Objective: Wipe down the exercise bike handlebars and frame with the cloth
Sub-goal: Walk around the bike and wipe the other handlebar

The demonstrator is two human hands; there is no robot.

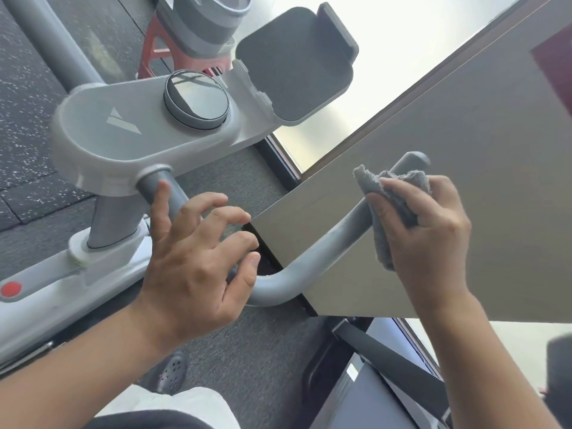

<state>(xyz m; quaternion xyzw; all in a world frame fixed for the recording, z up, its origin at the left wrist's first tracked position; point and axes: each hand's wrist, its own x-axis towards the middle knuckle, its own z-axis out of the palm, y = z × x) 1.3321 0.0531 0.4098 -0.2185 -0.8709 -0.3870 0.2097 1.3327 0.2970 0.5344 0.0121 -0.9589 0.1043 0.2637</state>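
Observation:
A grey curved handlebar (337,233) runs from the bike's white console (123,140) down, around a bend and up to its tip at the upper right. My right hand (430,230) grips a grey cloth (383,209) and presses it against the handlebar's upper right section. My left hand (192,261) hovers with spread, curled fingers over the handlebar's inner part by the bend, its index finger touching the dark stem below the console. The white frame (40,308) with a red button lies at lower left.
A round dark dial (196,100) sits on the console, with a grey phone holder (294,72) beyond it. A beige wall panel (464,181) stands right behind the handlebar. A red stool (158,48) is at the top. Dark speckled floor lies below.

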